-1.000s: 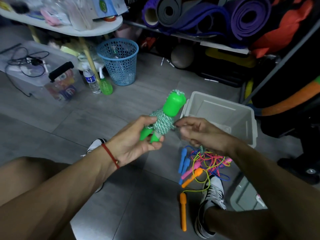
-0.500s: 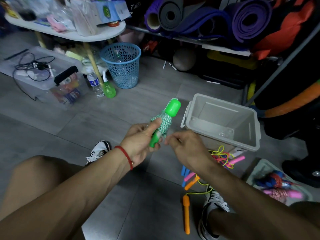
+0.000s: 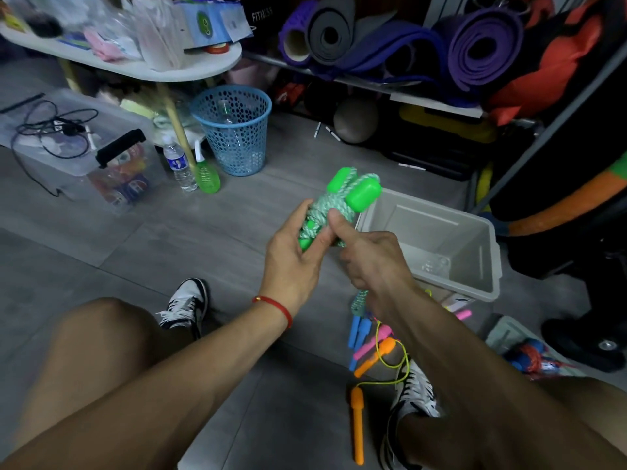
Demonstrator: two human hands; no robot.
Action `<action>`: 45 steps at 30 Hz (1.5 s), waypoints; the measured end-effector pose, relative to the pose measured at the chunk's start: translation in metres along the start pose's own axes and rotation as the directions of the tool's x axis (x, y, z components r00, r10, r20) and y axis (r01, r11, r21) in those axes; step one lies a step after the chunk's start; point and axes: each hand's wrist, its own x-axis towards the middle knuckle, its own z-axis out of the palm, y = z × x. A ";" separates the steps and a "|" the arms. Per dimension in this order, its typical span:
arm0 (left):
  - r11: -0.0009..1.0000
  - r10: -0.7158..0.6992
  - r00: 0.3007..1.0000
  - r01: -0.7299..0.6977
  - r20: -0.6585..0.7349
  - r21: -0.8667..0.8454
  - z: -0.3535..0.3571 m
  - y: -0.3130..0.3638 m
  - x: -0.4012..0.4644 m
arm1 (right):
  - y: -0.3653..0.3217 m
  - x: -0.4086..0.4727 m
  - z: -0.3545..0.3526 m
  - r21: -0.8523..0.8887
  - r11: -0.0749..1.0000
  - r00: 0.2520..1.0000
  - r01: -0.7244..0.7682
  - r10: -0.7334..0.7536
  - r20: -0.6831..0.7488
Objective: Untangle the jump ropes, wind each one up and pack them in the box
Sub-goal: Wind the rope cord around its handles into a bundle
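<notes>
Two bare forearms reach forward over the knees, and both hands meet on one green rope (image 3: 334,206) held above the grey floor, just left of the box (image 3: 475,262). The left hand (image 3: 293,262), with a red string round its wrist, curls its fingers around the bundle from the left; the right hand (image 3: 371,262) grips it from the right, thumb pressed up against the windings. Its green-and-white braided cord is wound tightly round the two bright green handles, whose rounded ends stick out at the top, and a short stretch of the cord hangs below the right hand. Nearer, by the right shoe (image 3: 412,395), lies a loose tangle (image 3: 376,344) of ropes with blue, pink and orange handles and a thin yellow cord; one orange handle (image 3: 358,425) lies apart on the floor. A wound red-and-blue rope (image 3: 531,359) rests on a lid at the right edge. The grey box stands open on the floor. Farther off stand a blue mesh bin (image 3: 234,130), a water bottle (image 3: 178,166) and a green spray bottle (image 3: 205,173) under a white table (image 3: 135,67). Rolled mats (image 3: 481,45) fill the shelf behind, beside the word "FITNESS" on something black.
</notes>
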 end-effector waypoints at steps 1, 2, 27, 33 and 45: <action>1.000 0.021 1.000 -0.022 0.017 0.023 -0.001 0.000 -0.001 | -0.002 0.001 -0.001 0.015 1.000 1.000 -0.003 0.003 0.022; 0.998 0.038 0.999 -0.039 0.032 0.049 -0.003 0.002 -0.002 | -0.003 0.001 -0.003 0.023 1.000 0.999 0.001 -0.002 0.040; 0.712 -0.301 0.656 0.638 0.692 -0.294 -0.052 0.027 0.014 | -0.008 0.010 -0.048 -0.287 0.857 0.857 0.428 -0.285 0.429; 0.788 -0.418 0.752 0.579 0.510 -0.209 -0.039 0.023 0.017 | 0.002 0.018 -0.041 -0.674 0.518 0.846 0.527 -0.397 0.356; 0.847 -0.475 0.828 0.522 0.300 -0.102 -0.030 0.012 0.013 | -0.003 0.000 -0.045 -0.658 0.241 0.612 0.713 -0.672 0.417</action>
